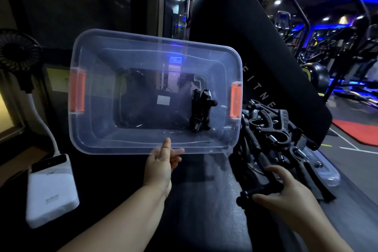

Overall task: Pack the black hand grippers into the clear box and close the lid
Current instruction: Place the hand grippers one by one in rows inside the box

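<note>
The clear box point(96, 96), with orange latches at both ends, is tilted so its opening faces me. My left hand point(163, 161) pinches its near rim. Black hand grippers point(201, 108) lie inside, near the right end. A pile of several black hand grippers point(280, 129) lies on the black bench to the right of the box. Resting on the near part of that pile, my right hand point(284, 192) has its fingers curled round one gripper's handle point(255, 191). A clear lid point(327, 172) lies under the pile's right side.
A white power bank point(51, 190) with a phone on it sits at the lower left. A small black fan point(18, 51) stands at the far left. The bench's padded backrest point(255, 47) rises behind the box. Gym machines fill the right background.
</note>
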A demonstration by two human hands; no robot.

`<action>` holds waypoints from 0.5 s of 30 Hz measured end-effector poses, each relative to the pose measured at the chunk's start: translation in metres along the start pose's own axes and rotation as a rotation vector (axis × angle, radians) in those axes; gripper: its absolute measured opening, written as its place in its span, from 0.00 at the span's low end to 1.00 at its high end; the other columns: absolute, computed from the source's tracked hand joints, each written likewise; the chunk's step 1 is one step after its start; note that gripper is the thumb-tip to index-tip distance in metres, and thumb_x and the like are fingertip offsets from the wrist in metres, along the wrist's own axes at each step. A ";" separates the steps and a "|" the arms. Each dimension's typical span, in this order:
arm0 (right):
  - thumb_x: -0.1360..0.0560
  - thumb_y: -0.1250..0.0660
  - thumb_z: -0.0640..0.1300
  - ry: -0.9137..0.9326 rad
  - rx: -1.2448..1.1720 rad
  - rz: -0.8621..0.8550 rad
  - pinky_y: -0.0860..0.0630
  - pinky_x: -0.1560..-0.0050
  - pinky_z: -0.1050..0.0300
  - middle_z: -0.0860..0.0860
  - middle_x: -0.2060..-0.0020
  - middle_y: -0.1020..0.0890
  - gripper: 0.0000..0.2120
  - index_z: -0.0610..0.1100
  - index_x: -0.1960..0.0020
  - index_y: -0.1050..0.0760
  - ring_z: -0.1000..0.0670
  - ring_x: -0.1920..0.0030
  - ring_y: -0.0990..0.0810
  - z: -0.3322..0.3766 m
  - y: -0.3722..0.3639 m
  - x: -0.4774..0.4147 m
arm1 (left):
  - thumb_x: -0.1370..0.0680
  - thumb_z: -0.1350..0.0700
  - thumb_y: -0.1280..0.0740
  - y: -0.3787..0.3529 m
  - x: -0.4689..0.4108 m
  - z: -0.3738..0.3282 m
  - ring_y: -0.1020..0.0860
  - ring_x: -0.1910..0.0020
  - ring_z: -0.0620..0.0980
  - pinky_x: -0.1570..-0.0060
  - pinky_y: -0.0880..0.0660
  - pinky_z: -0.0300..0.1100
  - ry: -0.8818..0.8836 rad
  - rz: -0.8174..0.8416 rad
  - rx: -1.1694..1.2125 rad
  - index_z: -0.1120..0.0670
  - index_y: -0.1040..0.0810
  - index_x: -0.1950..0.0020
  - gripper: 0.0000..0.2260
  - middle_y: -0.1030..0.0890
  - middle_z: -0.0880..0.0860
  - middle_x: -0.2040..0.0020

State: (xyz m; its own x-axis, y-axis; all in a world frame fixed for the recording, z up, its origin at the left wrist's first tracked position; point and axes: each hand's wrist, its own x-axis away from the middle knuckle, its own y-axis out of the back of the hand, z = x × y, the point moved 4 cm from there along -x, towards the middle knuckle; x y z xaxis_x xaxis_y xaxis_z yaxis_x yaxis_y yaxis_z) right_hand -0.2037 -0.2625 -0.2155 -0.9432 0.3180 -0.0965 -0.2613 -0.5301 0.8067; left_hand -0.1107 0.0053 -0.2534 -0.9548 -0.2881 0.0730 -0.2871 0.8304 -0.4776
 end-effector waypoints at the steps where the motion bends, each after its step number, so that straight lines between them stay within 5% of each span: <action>1: 0.42 0.20 0.52 0.008 -0.001 0.001 0.30 0.58 0.60 0.56 0.57 0.18 0.33 0.59 0.39 0.27 0.53 0.57 0.19 0.002 0.004 0.001 | 0.21 0.49 0.38 0.000 0.000 0.000 0.23 0.72 0.41 0.64 0.27 0.36 0.000 0.000 0.000 0.55 0.29 0.60 0.12 0.16 0.50 0.68; 5: 0.38 0.20 0.48 0.027 -0.028 -0.011 0.30 0.66 0.65 0.58 0.56 0.18 0.31 0.62 0.39 0.27 0.58 0.68 0.19 0.006 0.017 0.005 | 0.21 0.49 0.38 0.000 0.000 0.000 0.23 0.73 0.40 0.64 0.27 0.36 -0.003 -0.003 0.002 0.54 0.29 0.61 0.12 0.16 0.50 0.69; 15: 0.33 0.23 0.42 0.066 -0.135 -0.141 0.29 0.65 0.64 0.58 0.60 0.19 0.23 0.56 0.42 0.25 0.57 0.62 0.21 0.015 0.037 0.008 | 0.21 0.48 0.38 -0.001 0.002 -0.001 0.24 0.70 0.43 0.63 0.27 0.37 -0.010 -0.006 -0.008 0.54 0.29 0.62 0.13 0.16 0.50 0.68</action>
State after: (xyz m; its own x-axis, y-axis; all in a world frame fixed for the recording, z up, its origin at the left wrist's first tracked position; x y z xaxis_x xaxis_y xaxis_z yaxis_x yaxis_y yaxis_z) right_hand -0.2181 -0.2678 -0.1778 -0.9057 0.3463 -0.2445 -0.4125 -0.5864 0.6972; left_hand -0.1125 0.0042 -0.2518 -0.9523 -0.2976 0.0672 -0.2933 0.8324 -0.4701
